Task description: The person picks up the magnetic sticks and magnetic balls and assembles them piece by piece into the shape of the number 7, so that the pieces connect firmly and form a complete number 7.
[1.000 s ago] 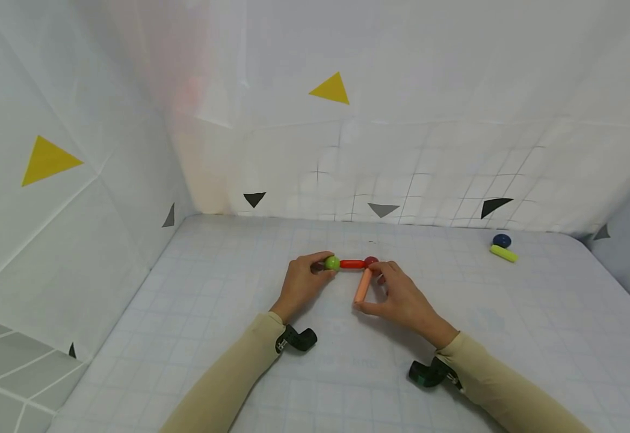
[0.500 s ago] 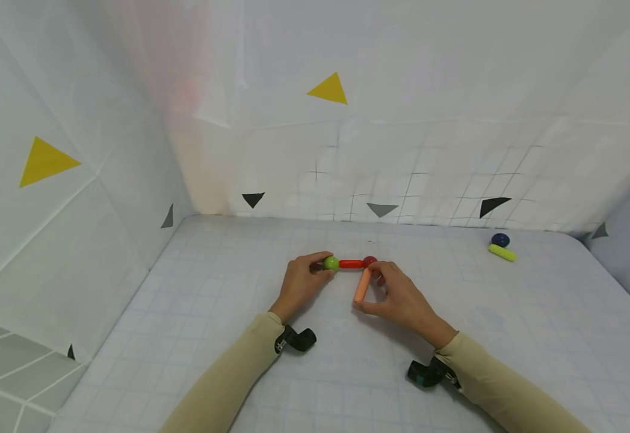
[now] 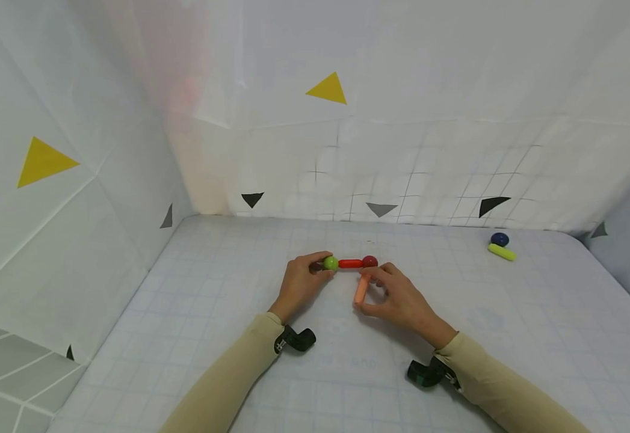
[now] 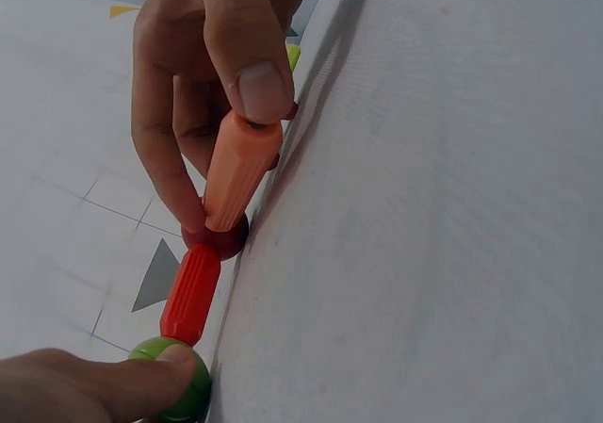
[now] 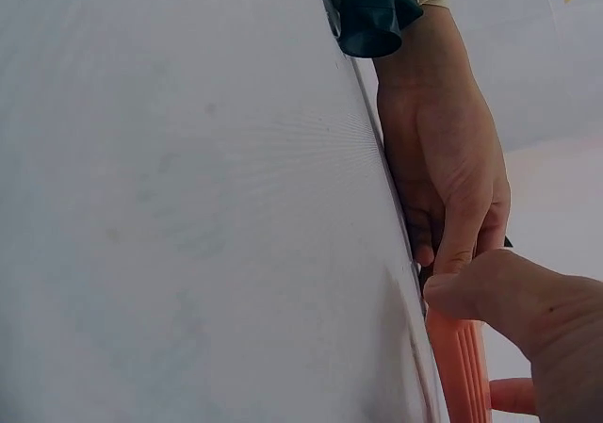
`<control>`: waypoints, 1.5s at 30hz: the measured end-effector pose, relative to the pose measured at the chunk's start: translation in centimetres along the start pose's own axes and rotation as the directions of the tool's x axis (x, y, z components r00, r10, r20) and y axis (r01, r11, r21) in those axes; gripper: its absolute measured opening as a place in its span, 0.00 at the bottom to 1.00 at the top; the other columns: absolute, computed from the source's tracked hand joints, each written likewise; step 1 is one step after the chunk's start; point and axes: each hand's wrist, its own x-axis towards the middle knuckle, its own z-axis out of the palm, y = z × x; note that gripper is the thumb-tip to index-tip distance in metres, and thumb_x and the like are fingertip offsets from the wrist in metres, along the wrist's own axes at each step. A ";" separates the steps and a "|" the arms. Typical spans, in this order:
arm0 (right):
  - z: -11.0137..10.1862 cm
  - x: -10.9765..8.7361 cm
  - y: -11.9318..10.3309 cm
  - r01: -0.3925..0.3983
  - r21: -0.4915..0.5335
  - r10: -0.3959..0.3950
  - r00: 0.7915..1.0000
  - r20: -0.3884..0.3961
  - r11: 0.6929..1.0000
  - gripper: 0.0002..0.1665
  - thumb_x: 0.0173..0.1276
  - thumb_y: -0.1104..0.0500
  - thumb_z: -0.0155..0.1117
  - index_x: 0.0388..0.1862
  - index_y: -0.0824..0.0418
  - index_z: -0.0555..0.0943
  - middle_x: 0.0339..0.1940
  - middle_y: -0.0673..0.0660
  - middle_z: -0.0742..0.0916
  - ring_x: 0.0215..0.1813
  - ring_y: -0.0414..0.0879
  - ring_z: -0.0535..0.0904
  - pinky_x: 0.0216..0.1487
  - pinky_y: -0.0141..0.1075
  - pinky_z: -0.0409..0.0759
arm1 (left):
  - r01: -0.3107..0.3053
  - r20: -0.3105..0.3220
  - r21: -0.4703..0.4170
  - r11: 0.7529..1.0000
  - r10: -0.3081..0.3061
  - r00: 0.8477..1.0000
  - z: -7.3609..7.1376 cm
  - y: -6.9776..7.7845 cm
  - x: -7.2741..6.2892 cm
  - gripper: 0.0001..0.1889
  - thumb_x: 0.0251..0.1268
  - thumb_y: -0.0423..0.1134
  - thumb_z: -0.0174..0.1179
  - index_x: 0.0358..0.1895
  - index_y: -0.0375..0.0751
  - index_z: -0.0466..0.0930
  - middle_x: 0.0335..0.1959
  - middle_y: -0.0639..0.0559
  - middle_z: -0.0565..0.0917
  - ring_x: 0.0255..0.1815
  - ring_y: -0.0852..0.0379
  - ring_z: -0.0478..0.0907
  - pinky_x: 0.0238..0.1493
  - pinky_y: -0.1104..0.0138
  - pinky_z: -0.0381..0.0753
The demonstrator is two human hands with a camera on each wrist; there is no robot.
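Head view: orange stick point(image 3: 362, 290) held by ends in right grip point(image 3: 403, 300).

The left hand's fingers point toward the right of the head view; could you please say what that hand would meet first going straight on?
Just past the green ball it pinches, the left hand would likely meet the red rod first, then the dark red ball, though exact depth is unclear.
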 end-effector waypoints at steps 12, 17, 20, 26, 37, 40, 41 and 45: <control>0.1 -0.1 0.0 0.012 -0.004 -0.012 1.000 -0.005 1.000 0.37 0.55 0.54 0.84 0.64 0.58 0.81 0.46 0.55 0.79 0.48 0.50 0.78 0.43 0.44 0.80 | -0.002 0.001 0.009 1.000 0.002 1.000 0.0 -0.1 0.1 0.22 0.67 0.35 0.72 0.63 0.44 0.85 0.50 0.52 0.88 0.47 0.57 0.82 0.50 0.61 0.82; 0.0 -0.2 0.0 0.024 -0.005 -0.024 1.000 -0.005 1.000 0.36 0.56 0.55 0.83 0.64 0.59 0.81 0.46 0.56 0.79 0.48 0.51 0.78 0.43 0.44 0.80 | -0.009 0.000 0.012 1.000 0.009 1.000 0.0 -0.2 0.1 0.21 0.67 0.36 0.72 0.63 0.43 0.85 0.49 0.52 0.88 0.46 0.57 0.82 0.49 0.61 0.82; 0.0 -0.2 0.0 0.025 -0.008 -0.025 1.000 -0.001 1.000 0.36 0.56 0.55 0.83 0.64 0.59 0.81 0.46 0.55 0.79 0.48 0.50 0.77 0.43 0.44 0.80 | -0.008 0.001 0.015 1.000 0.008 1.000 0.0 -0.2 0.1 0.22 0.67 0.36 0.73 0.63 0.44 0.85 0.50 0.52 0.88 0.46 0.58 0.82 0.49 0.62 0.82; -0.1 -0.2 0.0 0.015 -0.008 -0.015 1.000 0.012 1.000 0.37 0.56 0.55 0.83 0.65 0.59 0.80 0.47 0.56 0.79 0.49 0.51 0.77 0.44 0.44 0.80 | -0.003 0.005 0.021 1.000 0.003 1.000 0.0 -0.1 0.1 0.22 0.67 0.36 0.73 0.63 0.45 0.85 0.50 0.52 0.88 0.47 0.58 0.82 0.50 0.62 0.82; -0.3 -0.4 -0.2 0.007 -0.018 -0.006 1.000 0.026 1.000 0.36 0.58 0.56 0.81 0.65 0.58 0.80 0.49 0.57 0.79 0.50 0.52 0.77 0.43 0.44 0.80 | 0.000 0.002 0.021 1.000 0.000 1.000 0.1 -0.1 0.1 0.22 0.67 0.35 0.73 0.63 0.45 0.85 0.51 0.53 0.88 0.47 0.58 0.82 0.50 0.62 0.82; -0.3 -0.4 -0.1 0.014 -0.014 -0.014 1.000 0.022 1.000 0.36 0.57 0.56 0.82 0.65 0.58 0.80 0.49 0.57 0.79 0.51 0.53 0.78 0.44 0.45 0.81 | -0.001 -0.001 0.021 1.000 0.001 1.000 0.1 0.1 0.1 0.22 0.66 0.36 0.73 0.63 0.45 0.86 0.50 0.53 0.88 0.46 0.58 0.82 0.49 0.62 0.82; -0.4 -0.5 -0.1 0.016 -0.013 -0.015 1.000 0.021 1.000 0.37 0.57 0.55 0.82 0.65 0.58 0.79 0.50 0.57 0.79 0.51 0.53 0.78 0.45 0.46 0.81 | -0.002 -0.002 0.021 1.000 0.002 1.000 0.0 0.1 0.1 0.22 0.66 0.36 0.73 0.63 0.45 0.86 0.50 0.52 0.88 0.46 0.58 0.81 0.49 0.62 0.82; -0.6 -0.5 0.0 0.016 0.004 -0.016 1.000 0.024 1.000 0.39 0.57 0.55 0.83 0.67 0.58 0.79 0.51 0.58 0.79 0.51 0.53 0.78 0.45 0.46 0.81 | -0.003 -0.005 0.020 1.000 0.003 1.000 0.0 0.1 0.0 0.22 0.66 0.36 0.73 0.63 0.45 0.86 0.50 0.52 0.88 0.46 0.57 0.82 0.50 0.61 0.82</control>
